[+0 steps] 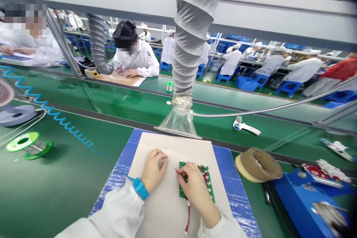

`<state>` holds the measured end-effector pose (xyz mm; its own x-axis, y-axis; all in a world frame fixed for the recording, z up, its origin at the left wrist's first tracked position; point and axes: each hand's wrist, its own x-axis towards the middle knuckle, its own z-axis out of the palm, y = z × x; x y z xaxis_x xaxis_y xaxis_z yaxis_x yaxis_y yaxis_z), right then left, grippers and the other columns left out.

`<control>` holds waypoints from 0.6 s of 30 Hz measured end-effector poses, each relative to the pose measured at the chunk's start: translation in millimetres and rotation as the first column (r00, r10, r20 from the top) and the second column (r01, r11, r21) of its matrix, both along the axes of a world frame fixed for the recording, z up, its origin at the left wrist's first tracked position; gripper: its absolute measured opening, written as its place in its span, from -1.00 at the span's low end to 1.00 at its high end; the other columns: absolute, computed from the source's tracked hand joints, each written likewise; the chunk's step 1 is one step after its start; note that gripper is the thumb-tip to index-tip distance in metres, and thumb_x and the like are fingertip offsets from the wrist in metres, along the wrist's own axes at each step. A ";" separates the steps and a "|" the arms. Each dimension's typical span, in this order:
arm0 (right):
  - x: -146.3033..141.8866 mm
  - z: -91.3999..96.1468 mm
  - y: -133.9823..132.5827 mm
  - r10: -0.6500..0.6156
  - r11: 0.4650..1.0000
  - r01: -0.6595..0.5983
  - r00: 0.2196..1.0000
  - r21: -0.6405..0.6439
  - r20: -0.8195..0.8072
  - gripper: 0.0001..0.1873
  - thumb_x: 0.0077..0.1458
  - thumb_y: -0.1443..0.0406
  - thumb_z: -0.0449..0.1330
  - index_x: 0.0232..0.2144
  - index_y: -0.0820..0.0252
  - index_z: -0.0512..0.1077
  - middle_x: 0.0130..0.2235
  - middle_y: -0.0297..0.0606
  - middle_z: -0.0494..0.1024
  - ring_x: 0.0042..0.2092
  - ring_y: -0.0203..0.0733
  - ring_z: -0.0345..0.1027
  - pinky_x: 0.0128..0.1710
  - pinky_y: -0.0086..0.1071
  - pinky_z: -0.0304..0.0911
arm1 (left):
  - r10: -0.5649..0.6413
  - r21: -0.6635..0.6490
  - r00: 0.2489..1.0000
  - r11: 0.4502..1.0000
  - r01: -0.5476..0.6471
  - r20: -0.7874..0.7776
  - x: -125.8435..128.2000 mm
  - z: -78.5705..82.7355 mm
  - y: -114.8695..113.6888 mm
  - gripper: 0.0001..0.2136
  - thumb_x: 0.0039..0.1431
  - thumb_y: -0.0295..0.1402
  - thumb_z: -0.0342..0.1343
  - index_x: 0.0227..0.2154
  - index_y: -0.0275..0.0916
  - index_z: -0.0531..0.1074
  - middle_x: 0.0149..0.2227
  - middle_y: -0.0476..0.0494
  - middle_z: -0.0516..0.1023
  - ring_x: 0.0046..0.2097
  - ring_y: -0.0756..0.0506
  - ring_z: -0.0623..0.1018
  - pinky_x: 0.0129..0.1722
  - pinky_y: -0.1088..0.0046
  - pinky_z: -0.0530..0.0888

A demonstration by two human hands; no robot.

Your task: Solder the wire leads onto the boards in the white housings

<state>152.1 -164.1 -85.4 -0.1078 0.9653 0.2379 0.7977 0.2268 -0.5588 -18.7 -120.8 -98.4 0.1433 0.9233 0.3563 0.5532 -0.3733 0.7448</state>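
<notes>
On the beige board (pixel 150 208), my right hand (pixel 195 186) pinches a short red cable (pixel 178 171), its end pointing left. Beneath this hand lies a green circuit board panel (pixel 209 187) with white connectors and more red wires, partly covered by my fingers. Another red cable (pixel 187 217) hangs from the panel's lower edge onto the board. To the left, my left hand (pixel 154 169) is curled with thumb and fingertips close together. Whatever it holds, if anything, cannot be made out. A blue band (pixel 141 189) circles the left wrist.
A clear suction hood (pixel 180 121) hangs just beyond the board. Rolls of tape (pixel 258 165) and a blue device (pixel 309 200) stand right. A solder wire spool (pixel 30 145), a fan (pixel 13 108) and a coiled blue hose (pixel 60 117) are left. A co-worker (pixel 136 55) sits opposite.
</notes>
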 end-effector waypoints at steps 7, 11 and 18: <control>9.1 -4.8 2.3 -0.089 0.992 0.102 0.982 0.070 -0.165 -0.86 0.09 0.38 0.07 -0.48 0.15 0.37 -0.41 -0.29 0.47 -0.32 -0.20 0.36 -0.26 -0.34 0.23 | -0.097 0.194 0.995 0.976 0.102 -0.035 -14.8 25.1 -4.3 -0.85 0.20 -0.40 0.10 -0.38 -0.19 0.58 -0.36 -0.14 0.56 -0.27 -0.11 0.55 -0.27 0.37 0.54; 14.1 -10.9 7.9 -0.141 0.986 0.159 0.949 0.044 -0.282 -0.92 0.07 0.33 0.09 -0.42 0.14 0.38 -0.47 -0.37 0.50 -0.43 -0.27 0.41 -0.36 -0.43 0.28 | -0.025 0.404 1.000 0.914 0.018 0.012 -46.6 52.8 -7.2 -0.84 0.21 -0.42 0.13 -0.26 -0.10 0.61 -0.22 -0.11 0.58 -0.23 -0.06 0.57 -0.21 0.44 0.54; 11.9 -24.7 12.9 -0.131 0.984 0.165 0.919 0.061 -0.371 -0.73 0.06 0.34 0.05 -0.17 0.16 0.41 -0.46 -0.38 0.48 -0.42 -0.26 0.41 -0.33 -0.41 0.34 | 0.305 0.332 0.948 0.888 -0.317 0.091 -84.3 108.5 38.3 -0.79 0.15 -0.15 0.16 -0.35 -0.11 0.64 -0.48 0.01 0.49 -0.45 0.00 0.47 -0.42 0.49 0.43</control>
